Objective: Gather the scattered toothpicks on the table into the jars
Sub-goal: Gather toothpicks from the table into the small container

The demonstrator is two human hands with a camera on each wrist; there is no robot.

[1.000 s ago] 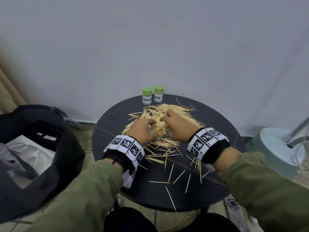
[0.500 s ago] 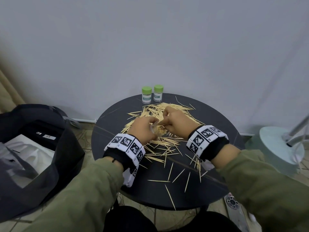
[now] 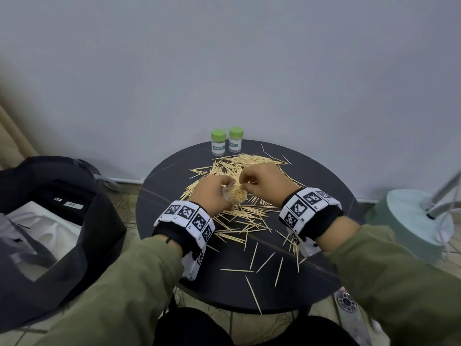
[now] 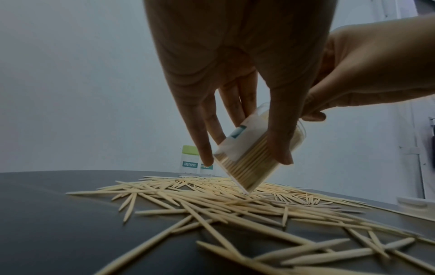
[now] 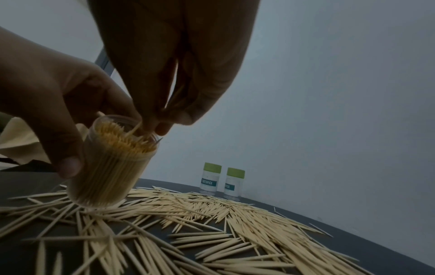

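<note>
1. Head view: the left hand (image 3: 212, 196) is gripping an open clear toothpick jar (image 3: 234, 194), tilted, its base edge touching the scattered toothpicks (image 3: 249, 216) on the round black table (image 3: 159, 213).
2. The right hand (image 3: 264, 182) is pinching a few toothpicks at the jar's mouth, which is packed nearly full.
3. Two green-lidded jars (image 3: 226, 142) are standing at the table's far edge.

two capped jars (image 3: 226, 141) stand side by side behind the toothpick heap (image 3: 245, 211) on the table (image 3: 159, 216).
</note>
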